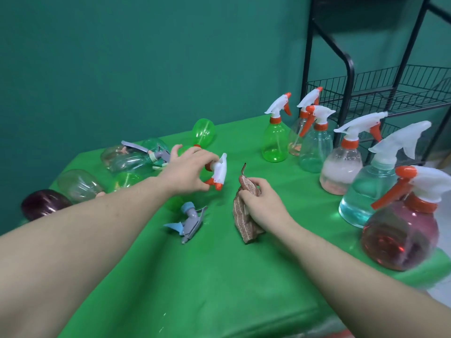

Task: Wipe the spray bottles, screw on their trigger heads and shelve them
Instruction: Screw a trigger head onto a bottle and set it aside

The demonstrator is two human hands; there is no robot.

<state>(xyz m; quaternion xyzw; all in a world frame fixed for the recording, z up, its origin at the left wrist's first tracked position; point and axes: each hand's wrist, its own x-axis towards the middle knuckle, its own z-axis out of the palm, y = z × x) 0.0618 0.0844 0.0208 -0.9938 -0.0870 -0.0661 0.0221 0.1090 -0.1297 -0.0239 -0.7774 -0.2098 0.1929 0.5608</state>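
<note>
The left hand (189, 173) curls round a white-and-orange trigger head (218, 173) on a green bottle (181, 201) lying on the green table (219, 276) — the bottle seems mostly hidden under the hand. The right hand (262, 203) grips a brownish cloth (244, 215) just beside it — six assembled spray bottles (275, 132) stand near the black wire shelf (390, 93).

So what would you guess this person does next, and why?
Probably lift the lying green bottle toward the cloth for a wipe. The left hand already grips it near its white-and-orange trigger head, and the right hand holds the cloth bunched beside it, not yet touching the bottle.
</note>
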